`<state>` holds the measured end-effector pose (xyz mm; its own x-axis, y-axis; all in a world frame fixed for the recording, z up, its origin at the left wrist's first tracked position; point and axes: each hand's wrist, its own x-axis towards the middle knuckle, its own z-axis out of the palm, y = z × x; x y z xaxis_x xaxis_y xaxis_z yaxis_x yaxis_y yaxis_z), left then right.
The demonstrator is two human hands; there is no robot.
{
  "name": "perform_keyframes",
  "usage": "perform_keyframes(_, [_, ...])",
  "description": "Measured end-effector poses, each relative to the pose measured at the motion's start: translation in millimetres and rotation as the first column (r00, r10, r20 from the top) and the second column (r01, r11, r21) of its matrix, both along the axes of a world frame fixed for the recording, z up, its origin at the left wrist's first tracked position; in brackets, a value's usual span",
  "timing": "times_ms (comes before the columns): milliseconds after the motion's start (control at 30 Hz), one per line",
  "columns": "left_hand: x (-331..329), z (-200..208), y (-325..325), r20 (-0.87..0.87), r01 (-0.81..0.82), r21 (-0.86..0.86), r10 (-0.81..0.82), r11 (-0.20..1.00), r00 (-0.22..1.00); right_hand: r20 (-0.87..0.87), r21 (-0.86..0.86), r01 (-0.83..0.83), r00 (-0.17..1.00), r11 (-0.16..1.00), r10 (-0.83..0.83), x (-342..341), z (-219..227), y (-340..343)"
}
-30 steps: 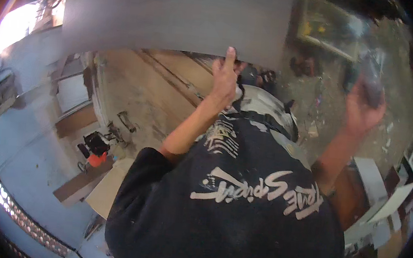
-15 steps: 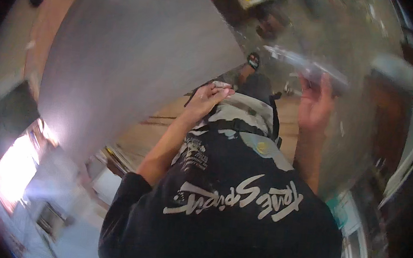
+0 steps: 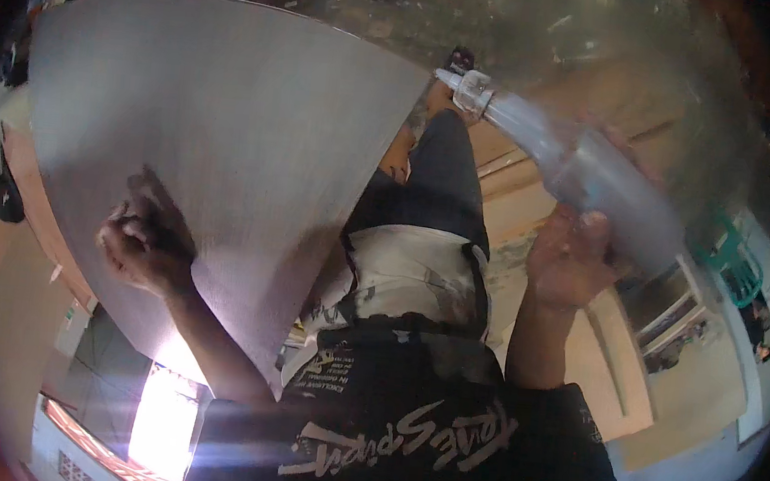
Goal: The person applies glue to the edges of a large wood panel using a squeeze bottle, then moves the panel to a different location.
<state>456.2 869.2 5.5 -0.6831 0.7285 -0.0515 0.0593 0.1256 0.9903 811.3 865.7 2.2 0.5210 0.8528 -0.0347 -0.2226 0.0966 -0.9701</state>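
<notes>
My right hand (image 3: 574,262) is wrapped round a translucent whitish plastic squeeze bottle (image 3: 605,182). The bottle tilts, its narrow nozzle pointing up and left toward the corner of a large grey flat panel (image 3: 232,108). Over the panel's lower left part is my left hand (image 3: 148,243), its fingers curled in. Whether it touches the surface or hovers just above, I cannot tell, and anything within those fingers is too dark to make out.
Wooden boards (image 3: 523,184) lie beyond my legs on the right. Pale wooden pieces (image 3: 608,365) stand near my right forearm, and a green plastic chair (image 3: 736,262) is at the far right. Bright light (image 3: 164,414) shines at lower left.
My left hand has moved left, from in front of my waist to over the panel. The bottle in my right hand shows larger and nearer. The whole view has shifted with my head.
</notes>
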Motion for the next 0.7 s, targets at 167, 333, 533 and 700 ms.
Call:
perform_keyframes(167, [-11.7,-12.7,0.1,-0.168,0.044,-0.050,-0.052,0.998,0.984,0.107,-0.012,0.030,0.994,0.999,-0.029,7.4,12.1,-4.7])
perform_keyframes(333, [-31.5,-17.2,2.9,-0.198,0.078,-0.061,-0.089,0.995,0.976,0.245,0.020,-0.002,0.970,1.000,-0.003,-20.9,-4.9,-8.8])
perform_keyframes(533, [-26.1,-22.1,1.0,-0.284,0.095,-0.062,-0.109,0.994,0.952,0.323,0.082,-0.053,0.946,0.995,0.024,-18.5,-0.3,-7.6])
perform_keyframes(700, [-18.2,-19.0,6.0,-0.256,0.108,-0.057,-0.119,0.993,0.959,0.383,0.155,-0.053,0.924,0.986,-0.011,-21.6,-3.2,-4.5])
